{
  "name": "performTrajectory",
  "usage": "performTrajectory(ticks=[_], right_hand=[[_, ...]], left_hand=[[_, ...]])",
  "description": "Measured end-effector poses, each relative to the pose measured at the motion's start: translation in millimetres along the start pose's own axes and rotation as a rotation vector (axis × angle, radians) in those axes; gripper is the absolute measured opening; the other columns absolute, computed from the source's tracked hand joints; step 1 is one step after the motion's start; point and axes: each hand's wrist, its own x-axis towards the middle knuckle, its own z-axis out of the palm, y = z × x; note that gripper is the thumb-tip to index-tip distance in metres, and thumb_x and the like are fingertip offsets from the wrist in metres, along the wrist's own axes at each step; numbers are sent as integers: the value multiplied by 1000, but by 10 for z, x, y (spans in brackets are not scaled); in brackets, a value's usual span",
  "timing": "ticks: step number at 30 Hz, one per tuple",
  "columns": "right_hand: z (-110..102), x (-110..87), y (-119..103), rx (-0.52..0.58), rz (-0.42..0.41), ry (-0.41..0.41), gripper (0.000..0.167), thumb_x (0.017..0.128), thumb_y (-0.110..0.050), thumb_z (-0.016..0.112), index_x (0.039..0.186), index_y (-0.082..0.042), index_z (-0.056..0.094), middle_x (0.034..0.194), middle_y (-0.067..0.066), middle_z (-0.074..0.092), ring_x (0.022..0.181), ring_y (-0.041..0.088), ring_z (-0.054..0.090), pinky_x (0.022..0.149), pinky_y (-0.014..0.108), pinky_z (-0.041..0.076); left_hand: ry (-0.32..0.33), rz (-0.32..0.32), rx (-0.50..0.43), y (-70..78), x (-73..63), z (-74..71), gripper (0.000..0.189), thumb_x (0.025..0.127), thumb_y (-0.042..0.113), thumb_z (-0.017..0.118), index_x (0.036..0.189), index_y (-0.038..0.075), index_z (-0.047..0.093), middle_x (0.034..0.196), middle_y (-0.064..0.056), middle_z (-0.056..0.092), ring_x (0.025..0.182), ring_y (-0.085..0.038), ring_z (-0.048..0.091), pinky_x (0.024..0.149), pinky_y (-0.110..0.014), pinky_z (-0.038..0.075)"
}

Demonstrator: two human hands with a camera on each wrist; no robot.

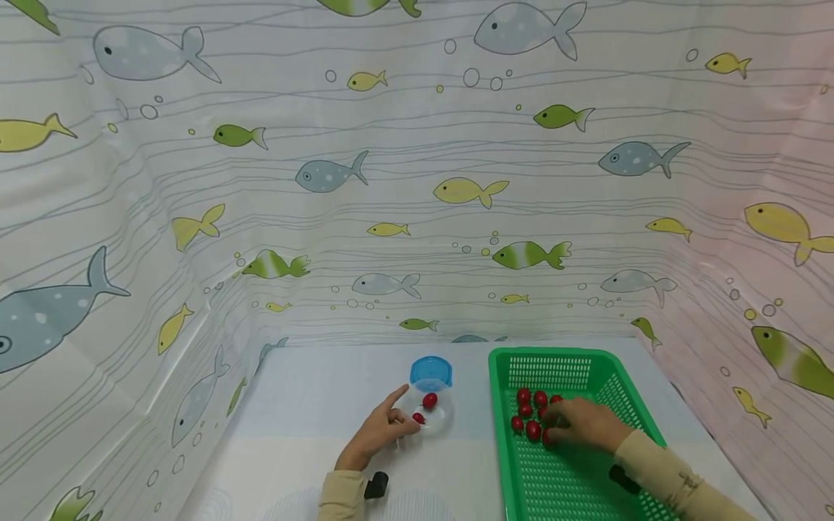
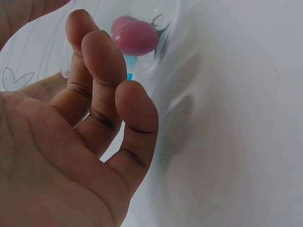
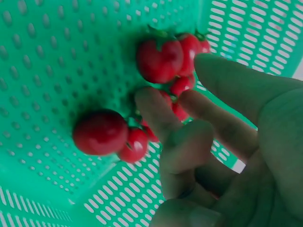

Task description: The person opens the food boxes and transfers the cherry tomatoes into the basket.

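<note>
In the head view a small clear plastic container (image 1: 443,416) holds two cherry tomatoes (image 1: 430,400). My left hand (image 1: 376,433) grips its left side, index finger along the far rim and thumb across the near rim. The other fingers (image 2: 137,106) are loosely curled in the left wrist view, with the tomatoes showing through the clear wall. My right hand (image 1: 586,423) reaches into a green basket (image 1: 498,449) over several cherry tomatoes (image 1: 533,430). Its thumb and fingers are apart, with fingertips close over the fruit (image 3: 160,59) in the right wrist view.
A blue lid (image 1: 431,370) lies just behind the container. Raised perforated walls enclose the basket, which stands on the right of the white table (image 1: 287,405). Fish-patterned sheeting (image 1: 404,217) encloses the back and both sides.
</note>
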Motion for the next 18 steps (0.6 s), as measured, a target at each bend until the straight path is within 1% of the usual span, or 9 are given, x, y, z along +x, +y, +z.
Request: performTrajectory(ticks=[2, 5, 7, 9, 14, 16, 18], right_hand=[[-31, 23, -21, -13, 16, 40, 25, 88, -31, 78, 107, -14, 75, 92, -6, 70, 76, 7, 60, 60, 32, 49], [-85, 67, -74, -14, 36, 112, 26, 91, -29, 76, 110, -11, 75, 87, -7, 69, 73, 4, 59, 59, 30, 48], [-127, 94, -115, -5, 29, 155, 25, 92, -27, 75, 111, -11, 75, 87, -8, 70, 71, 3, 59, 59, 29, 49], [-159, 115, -162, 11, 27, 182, 21, 94, -27, 73, 110, -14, 75, 87, -10, 71, 70, 1, 59, 60, 29, 49], [-210, 173, -270, 43, -19, 230, 13, 96, -29, 70, 108, -26, 75, 93, -14, 72, 78, 0, 63, 69, 32, 53], [-229, 198, -312, 51, -46, 243, 12, 96, -28, 70, 107, -28, 74, 94, -14, 72, 82, 2, 63, 72, 34, 53], [-249, 229, -347, 56, -62, 243, 12, 97, -28, 69, 108, -28, 74, 95, -14, 72, 80, 4, 63, 72, 34, 53]], left_hand=[[-5, -3, -10, 11, -6, -5, 88, 89, 21, 77, 161, 12, 27, 88, -6, 69, 75, -24, 58, 59, -34, 45], [-13, -7, -17, 29, -15, -14, 87, 90, 21, 76, 161, 13, 27, 90, -7, 70, 76, -26, 58, 59, -34, 46], [-16, 3, -14, 37, -25, -14, 88, 90, 21, 76, 161, 12, 25, 91, -7, 70, 76, -27, 59, 59, -33, 46], [-21, 6, -13, 47, -34, -10, 89, 90, 21, 76, 162, 12, 24, 91, -6, 71, 76, -27, 59, 59, -33, 46], [-13, 5, -5, 65, -54, 3, 90, 91, 23, 76, 162, 11, 23, 89, -7, 71, 77, -25, 59, 59, -33, 45], [-9, -2, -9, 70, -54, 8, 90, 91, 26, 76, 162, 12, 23, 88, -9, 70, 77, -23, 58, 59, -33, 45], [-9, -8, -16, 71, -49, 14, 91, 91, 28, 77, 162, 13, 22, 88, -11, 70, 76, -22, 57, 58, -33, 45]])
